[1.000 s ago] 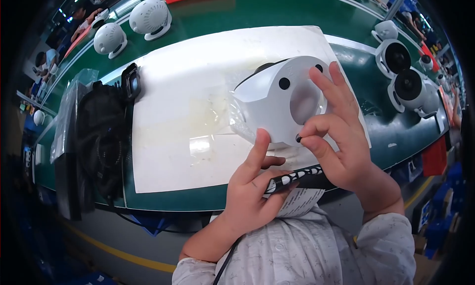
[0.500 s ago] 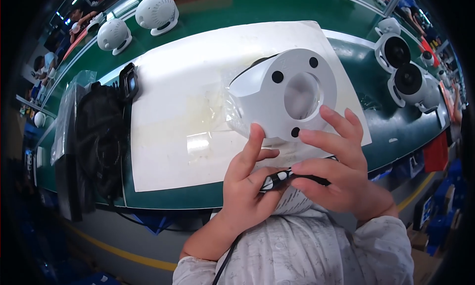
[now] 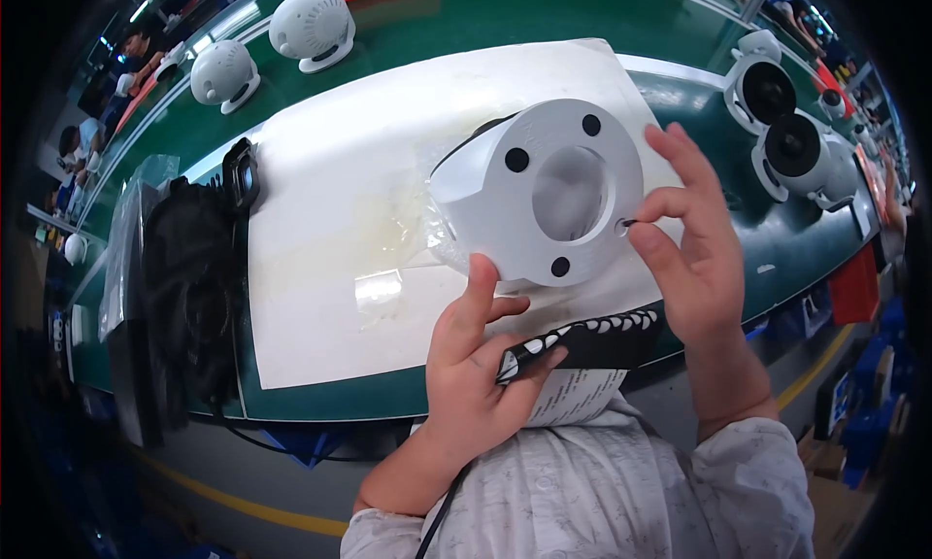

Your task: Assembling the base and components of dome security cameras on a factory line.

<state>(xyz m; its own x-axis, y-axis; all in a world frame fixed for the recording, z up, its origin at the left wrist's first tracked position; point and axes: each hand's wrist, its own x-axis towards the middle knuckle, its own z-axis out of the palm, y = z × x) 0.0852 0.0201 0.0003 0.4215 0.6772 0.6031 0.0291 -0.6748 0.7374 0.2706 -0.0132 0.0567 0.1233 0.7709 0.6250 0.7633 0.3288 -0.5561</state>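
Note:
A white fan-like device (image 3: 493, 214) lies with its round base turned up, a wide round hollow (image 3: 568, 195) in the middle. Three black round pads (image 3: 516, 160) sit on the base face. Between thumb and forefinger, my right hand (image 3: 701, 258) pinches a small black pad (image 3: 629, 223) at a round recess on the base's right side. My left hand (image 3: 471, 379) grips a folded black sheet (image 3: 607, 341) with a row of white round gaps along its fold. The left forefinger's tip rests near the device's lower edge.
White board (image 3: 320, 297) lies under the device on a green table (image 3: 388, 401). Left of it are a black cloth bag (image 3: 194, 287) and a black gadget (image 3: 242, 175). More white fans stand at the back left (image 3: 313, 30) and on the right (image 3: 796, 151).
My right hand has left the sheet and moved up and right to the base's right edge with a black pad. The sheet now shows more fully; my left hand still holds it.

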